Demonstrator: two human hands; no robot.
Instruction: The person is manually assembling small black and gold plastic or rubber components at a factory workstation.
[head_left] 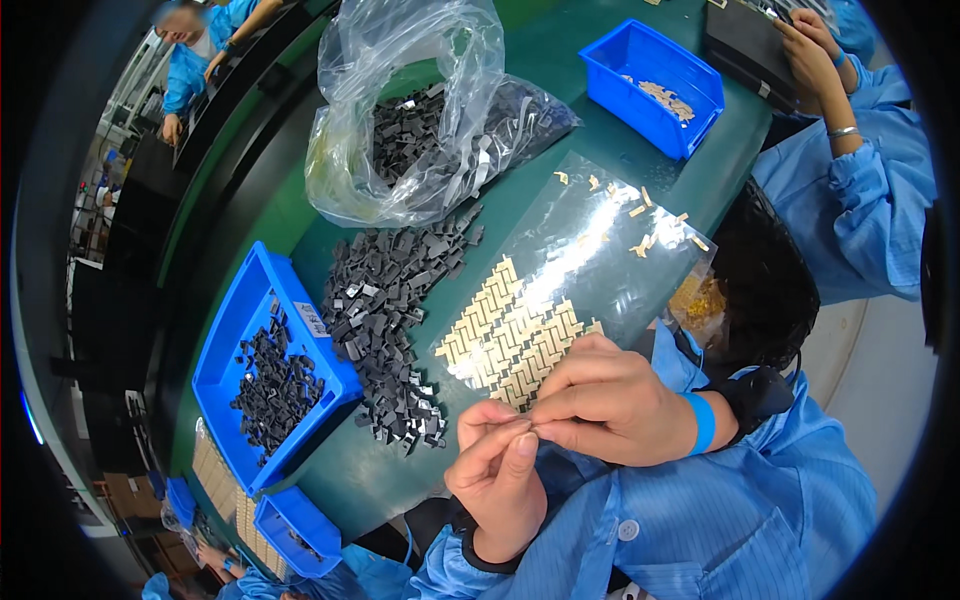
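Observation:
My left hand (503, 485) and my right hand (605, 405) meet at the near edge of the work table, both closed in a pinch. Their fingertips touch around something too small to make out. Just beyond them lies a clear plastic sheet (565, 225) bearing slanted rows of small tan strips (520, 335), with a few loose scraps at its far end. To the left of the sheet spreads a heap of small black clip-like parts (385, 300), some with shiny faces. A blue band circles my right wrist.
An open clear bag (345, 185) of black parts stands behind the heap. Left sits a blue bin (225, 345) of smaller black pieces, with a small blue bin (290, 535) nearer. Another blue bin (630, 105) holds tan scraps at far right. Co-workers (840, 180) sit nearby.

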